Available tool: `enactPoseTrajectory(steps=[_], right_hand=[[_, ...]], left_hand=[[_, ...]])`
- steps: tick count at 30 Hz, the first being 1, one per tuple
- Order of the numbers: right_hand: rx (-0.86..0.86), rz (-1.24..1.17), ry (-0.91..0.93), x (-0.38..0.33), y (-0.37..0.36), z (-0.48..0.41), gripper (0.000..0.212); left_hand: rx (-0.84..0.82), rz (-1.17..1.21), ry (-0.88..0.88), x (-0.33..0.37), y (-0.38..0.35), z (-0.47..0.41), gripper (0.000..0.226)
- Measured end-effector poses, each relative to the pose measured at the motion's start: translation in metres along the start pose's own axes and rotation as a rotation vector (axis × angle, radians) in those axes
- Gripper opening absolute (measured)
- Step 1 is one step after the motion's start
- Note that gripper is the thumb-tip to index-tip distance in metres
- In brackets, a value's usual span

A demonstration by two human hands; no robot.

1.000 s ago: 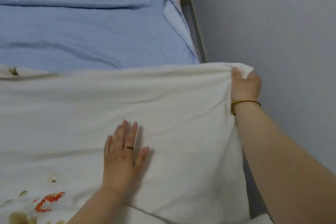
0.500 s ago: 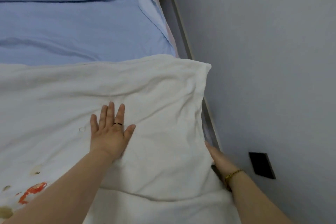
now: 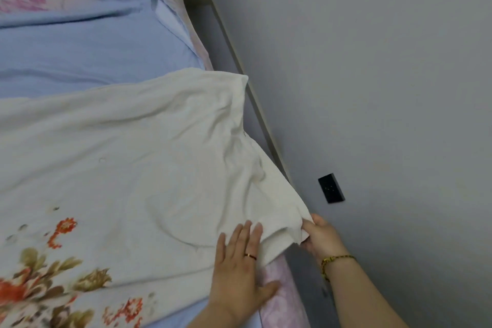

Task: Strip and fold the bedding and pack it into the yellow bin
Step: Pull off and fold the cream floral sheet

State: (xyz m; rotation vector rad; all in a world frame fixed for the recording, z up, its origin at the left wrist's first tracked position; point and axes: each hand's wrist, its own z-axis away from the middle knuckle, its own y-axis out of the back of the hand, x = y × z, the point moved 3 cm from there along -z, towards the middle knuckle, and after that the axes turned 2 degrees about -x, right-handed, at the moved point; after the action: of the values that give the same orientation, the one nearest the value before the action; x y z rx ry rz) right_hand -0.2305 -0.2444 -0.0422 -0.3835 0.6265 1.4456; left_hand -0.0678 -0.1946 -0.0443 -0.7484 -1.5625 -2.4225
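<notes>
So the right hand (image 3: 320, 239) is pinched shut on the near corner of the white floral duvet cover (image 3: 138, 168), right where it hangs off the bed's edge by the wall (image 3: 372, 88). Looks like that grip is there to pull the corner taut and square before the next fold. The left hand (image 3: 241, 271) is spread flat, fingers apart, pressing on the fabric just beside that corner, holding nothing. My guess is it's acting as an anchor so the rest of the cover doesn't slide while the corner gets tugged.

Going outward: the cover lies across the bed, a bit rumpled near the wall side, with the orange flower print at the lower left. Beyond it there's a blue sheet (image 3: 93, 56) spread flat over a pink floral mattress (image 3: 279, 285), which peeks out under the held corner. A dark wall socket (image 3: 331, 188) sits just past the hand.

No yellow bin in view, so packing seems a ways off.
</notes>
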Motion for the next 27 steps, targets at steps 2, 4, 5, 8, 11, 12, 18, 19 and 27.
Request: enactPoseTrajectory(steps=[2,4,5,8,11,12,18,19,27], right_hand=[[-0.068,-0.145,0.064,-0.014,-0.003,0.018,0.014],[-0.13,-0.223,0.097,-0.025,-0.005,0.031,0.016],[-0.145,-0.243,0.101,-0.029,-0.006,0.036,0.017],[-0.176,-0.234,0.093,-0.035,-0.006,0.053,0.018],[-0.205,-0.196,0.071,-0.03,-0.004,0.066,0.021],[-0.21,-0.184,0.069,-0.03,-0.005,0.072,0.023],[-0.169,-0.078,0.035,-0.04,-0.029,0.097,0.026],[-0.173,-0.051,0.036,-0.046,-0.038,0.104,0.024],[-0.186,0.12,0.026,-0.08,-0.095,0.15,0.018]], left_hand=[[0.17,0.025,0.028,0.017,0.008,-0.009,0.103],[0.299,0.122,0.096,0.033,0.025,-0.019,0.083],[0.3,0.19,0.146,0.039,0.035,-0.023,0.072],[0.25,0.329,0.225,0.042,0.051,-0.023,0.055],[0.325,0.577,0.243,0.029,0.067,0.002,0.043],[0.358,0.648,0.274,0.025,0.076,0.012,0.027],[0.528,0.913,0.457,-0.011,0.127,0.057,0.025],[0.55,0.973,0.495,-0.015,0.141,0.065,0.022],[0.506,1.113,0.532,-0.061,0.192,0.106,0.019]])
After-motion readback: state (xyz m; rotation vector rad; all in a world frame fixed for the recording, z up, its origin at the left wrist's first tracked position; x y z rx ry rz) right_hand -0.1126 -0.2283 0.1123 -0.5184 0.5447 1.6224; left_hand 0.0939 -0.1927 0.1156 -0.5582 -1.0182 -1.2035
